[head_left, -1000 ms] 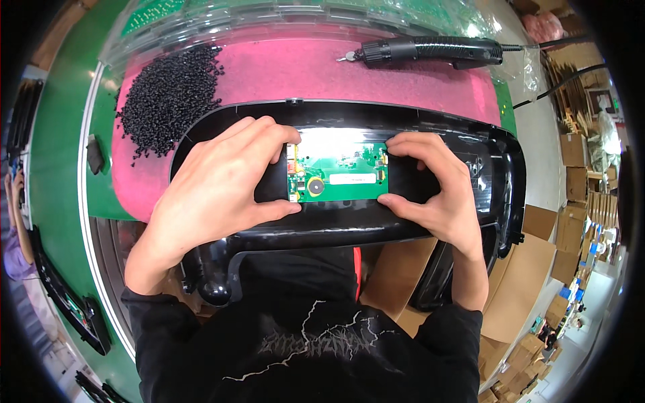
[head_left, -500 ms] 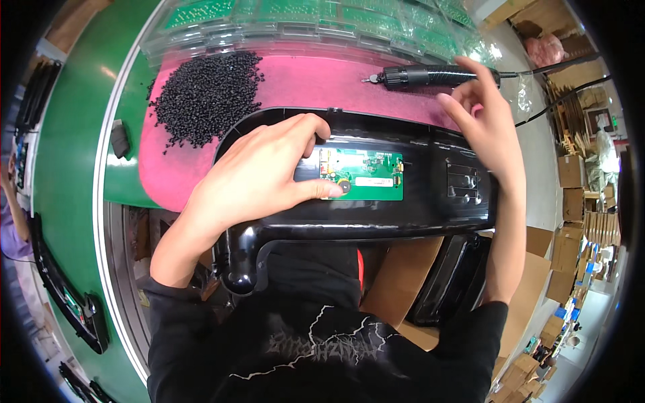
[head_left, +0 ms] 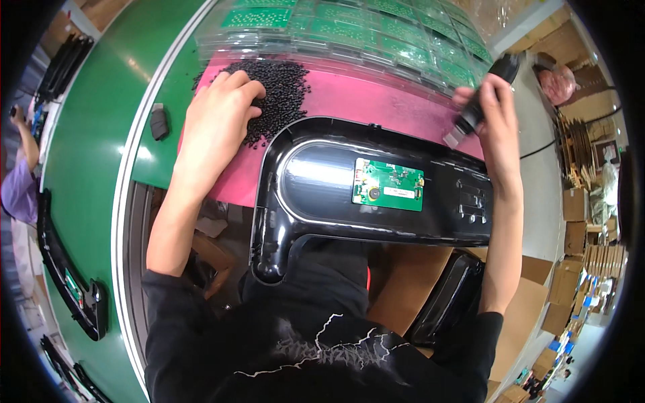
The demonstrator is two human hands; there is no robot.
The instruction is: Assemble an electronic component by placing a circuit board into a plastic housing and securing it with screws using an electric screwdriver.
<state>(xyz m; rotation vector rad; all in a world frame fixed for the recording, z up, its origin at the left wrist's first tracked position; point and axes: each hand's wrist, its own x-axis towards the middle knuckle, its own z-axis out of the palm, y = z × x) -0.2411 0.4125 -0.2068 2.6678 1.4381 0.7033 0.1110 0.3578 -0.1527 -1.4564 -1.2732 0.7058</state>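
Observation:
My right hand [head_left: 498, 138] is wrapped around a black electric screwdriver [head_left: 471, 114], held tilted above the far right of the black plastic housing [head_left: 322, 227]. Its tip points down to the left and is a little blurred. My left hand [head_left: 216, 124] rests at the left side of a heap of small black screws [head_left: 285, 94], fingers curled and drawn together; whatever they pinch is too small to make out. Inside the housing's shallow hollow lies a green circuit board [head_left: 396, 187], which neither hand touches. The housing lies across the near edge of the pink mat [head_left: 356, 95].
Clear trays [head_left: 322, 46] holding green boards stand behind the mat. A small dark block [head_left: 159, 124] lies on the green bench at left. Another housing [head_left: 70, 282] is farther left, near a person in purple. A cardboard box [head_left: 410, 285] with black parts is below right.
My left hand has left the circuit board and moved up to the screws. My right hand has taken hold of the electric screwdriver and lifted it from the mat. The whole view has shifted.

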